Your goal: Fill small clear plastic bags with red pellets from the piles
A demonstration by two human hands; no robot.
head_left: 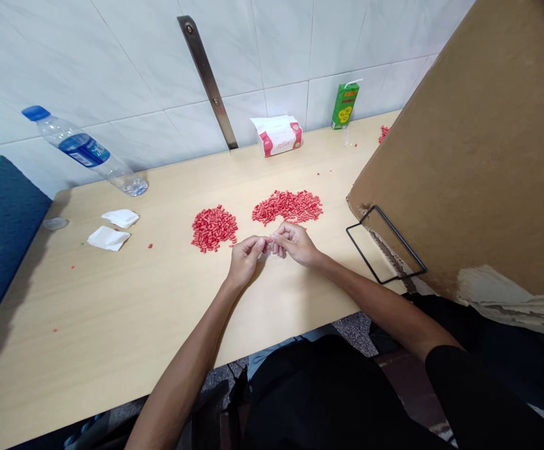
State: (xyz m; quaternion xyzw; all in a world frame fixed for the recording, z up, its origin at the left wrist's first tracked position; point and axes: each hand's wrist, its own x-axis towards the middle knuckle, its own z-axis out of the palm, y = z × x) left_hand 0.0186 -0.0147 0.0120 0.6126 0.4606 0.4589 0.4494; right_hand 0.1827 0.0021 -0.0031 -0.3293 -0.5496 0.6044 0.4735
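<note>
My left hand and my right hand meet above the light wooden tabletop, fingertips together. Between them they pinch a small pale translucent piece, mostly hidden by the fingers, so I cannot tell what it is. Just beyond my hands lie two heaps of small red capsule-shaped pellets. The left heap is nearest my left hand, and the right heap sits just past my right fingers. Neither hand touches the heaps.
A water bottle lies on its side at back left, near two white tissues. A tissue packet, green drink carton and more red pellets line the tiled wall. A cardboard sheet and black wire frame stand at right.
</note>
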